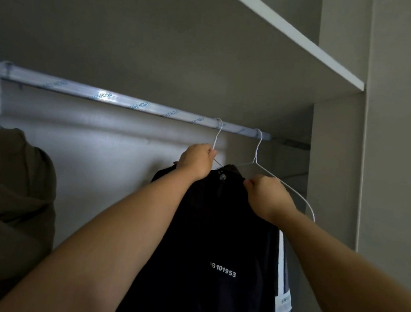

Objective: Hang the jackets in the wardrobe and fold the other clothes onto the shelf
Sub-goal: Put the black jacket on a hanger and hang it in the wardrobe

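Note:
A dark navy jacket [218, 230] with white lettering hangs on a white wire hanger [216, 137] whose hook sits over the wardrobe rail [120, 100]. My left hand [196, 161] grips that hanger at its neck, just below the hook. My right hand [267, 197] pinches the jacket's collar on the right side. A second white wire hanger [257, 150] hangs bare on the rail just to the right, its arm running behind my right hand. An olive-brown jacket [11, 202] hangs at the far left.
A white shelf [306, 50] runs above the rail. The wardrobe's side panel [334, 166] stands close on the right. A white and blue striped part [284, 285] shows at the dark jacket's right edge. Bare rail lies between the two jackets.

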Motion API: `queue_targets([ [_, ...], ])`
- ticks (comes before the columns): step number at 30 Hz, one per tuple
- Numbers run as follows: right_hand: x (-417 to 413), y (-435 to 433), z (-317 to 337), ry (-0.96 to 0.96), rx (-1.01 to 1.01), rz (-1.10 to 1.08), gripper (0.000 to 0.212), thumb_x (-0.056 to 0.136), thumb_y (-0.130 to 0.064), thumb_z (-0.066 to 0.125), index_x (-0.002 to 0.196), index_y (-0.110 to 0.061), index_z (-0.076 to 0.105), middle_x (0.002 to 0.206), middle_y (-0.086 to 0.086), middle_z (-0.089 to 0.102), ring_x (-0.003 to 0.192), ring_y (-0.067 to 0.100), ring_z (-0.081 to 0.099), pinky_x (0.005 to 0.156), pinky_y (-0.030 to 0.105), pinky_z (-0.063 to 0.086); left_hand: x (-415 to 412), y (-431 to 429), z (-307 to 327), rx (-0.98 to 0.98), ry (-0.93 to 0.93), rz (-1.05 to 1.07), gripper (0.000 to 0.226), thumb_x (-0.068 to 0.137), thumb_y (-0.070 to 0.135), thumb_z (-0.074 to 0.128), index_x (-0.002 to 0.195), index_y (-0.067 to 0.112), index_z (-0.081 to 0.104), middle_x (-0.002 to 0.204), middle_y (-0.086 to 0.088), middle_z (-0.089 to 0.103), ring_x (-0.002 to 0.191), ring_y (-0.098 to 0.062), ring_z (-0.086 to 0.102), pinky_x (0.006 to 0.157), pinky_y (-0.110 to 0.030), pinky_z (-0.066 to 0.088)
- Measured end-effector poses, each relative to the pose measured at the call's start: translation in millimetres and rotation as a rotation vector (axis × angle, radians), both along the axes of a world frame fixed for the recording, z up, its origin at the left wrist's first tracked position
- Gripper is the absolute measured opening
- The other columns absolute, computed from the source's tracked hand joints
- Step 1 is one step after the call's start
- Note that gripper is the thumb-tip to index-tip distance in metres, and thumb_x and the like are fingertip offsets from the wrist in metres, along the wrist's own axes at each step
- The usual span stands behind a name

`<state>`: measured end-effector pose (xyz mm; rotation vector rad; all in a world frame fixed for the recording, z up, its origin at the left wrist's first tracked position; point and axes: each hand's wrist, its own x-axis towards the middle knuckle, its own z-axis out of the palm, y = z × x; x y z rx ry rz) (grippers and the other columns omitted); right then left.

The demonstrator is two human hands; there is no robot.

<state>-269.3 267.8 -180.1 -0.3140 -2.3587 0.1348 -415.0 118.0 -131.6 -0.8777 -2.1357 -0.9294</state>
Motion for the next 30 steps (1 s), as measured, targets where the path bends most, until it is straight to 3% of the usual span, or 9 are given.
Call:
queue_targets([
  [2,0,-19,1,0.028,-0.021,0.016,0.036,0.099,-0.028,0.046,0.064,-0.02,0.044,0.074,0.004,0.055,0.071,0.032,0.057,0.066,0.032,0.04,2,-8,3,0.043,-0.015,0.062,0.033,0.103,0.036,0.051,0.079,0.017,0.059,0.087,-0.01,0.065,0.086,-0.034,0.061,0.07,-0.034,0.042],
  [6,-1,-57,5,0.074,0.011,0.033,0.03,0.101,-0.027,0.045,0.071,-0.023,0.043,0.067,-0.003,0.044,0.054,0.013,0.039,0.058,0.032,0.035,3,-46,7,0.142,-0.032,0.148,0.037,0.101,0.033,0.056,0.069,0.014,0.059,0.08,-0.01,0.065,0.081,-0.034,0.061,0.068,-0.033,0.043],
  [9,-2,-88,9,0.089,0.077,0.087,0.035,0.1,-0.022,0.045,0.067,-0.024,0.035,0.068,-0.001,0.046,0.054,0.015,0.039,0.047,0.028,0.025,6,-81,7,0.233,-0.067,0.191,0.041,0.1,0.033,0.056,0.067,0.01,0.062,0.072,-0.007,0.063,0.076,-0.033,0.062,0.066,-0.033,0.045],
  [15,2,-137,11,0.102,0.155,0.142,0.033,0.094,-0.015,0.045,0.066,-0.023,0.031,0.067,-0.001,0.042,0.055,0.021,0.039,0.058,0.033,0.035,21,-125,8,0.337,-0.105,0.272,0.035,0.099,0.031,0.055,0.078,0.009,0.072,0.079,-0.008,0.068,0.079,-0.031,0.064,0.076,-0.034,0.054],
  [21,2,-147,1,0.072,0.197,0.168,0.029,0.095,-0.013,0.046,0.068,-0.02,0.035,0.067,-0.001,0.041,0.052,0.017,0.036,0.047,0.029,0.022,29,-132,2,0.32,-0.082,0.356,0.033,0.099,0.031,0.055,0.075,0.018,0.074,0.084,-0.005,0.071,0.084,-0.031,0.065,0.075,-0.032,0.052],
  [24,1,-141,-4,0.049,0.205,0.262,0.031,0.101,-0.024,0.041,0.071,-0.022,0.036,0.073,0.001,0.048,0.061,0.023,0.047,0.057,0.031,0.034,41,-127,-1,0.339,0.02,0.448,0.022,0.097,0.025,0.054,0.094,0.019,0.075,0.101,-0.007,0.071,0.097,-0.032,0.066,0.078,-0.033,0.051],
  [26,5,-133,-5,0.004,0.162,0.332,0.04,0.105,-0.043,0.032,0.071,-0.024,0.043,0.08,0.003,0.059,0.072,0.028,0.056,0.064,0.034,0.041,58,-115,0,0.401,0.174,0.447,0.024,0.094,0.018,0.055,0.115,0.016,0.067,0.117,-0.008,0.064,0.109,-0.031,0.06,0.091,-0.039,0.05],
  [28,11,-120,-5,0.009,0.111,0.336,0.052,0.103,-0.06,0.022,0.079,-0.025,0.052,0.09,0.007,0.067,0.083,0.032,0.061,0.071,0.039,0.046,78,-97,3,0.427,0.33,0.361,0.023,0.09,0.014,0.055,0.112,0.015,0.062,0.115,-0.007,0.063,0.109,-0.03,0.057,0.095,-0.043,0.047],
  [30,14,-95,-7,0.135,0.089,0.223,0.052,0.102,-0.061,0.021,0.088,-0.025,0.055,0.097,0.011,0.069,0.091,0.038,0.064,0.073,0.041,0.045,99,-73,7,0.394,0.359,0.234,0.017,0.088,0.012,0.053,0.101,0.016,0.062,0.106,-0.006,0.066,0.102,-0.03,0.059,0.088,-0.042,0.049],
])
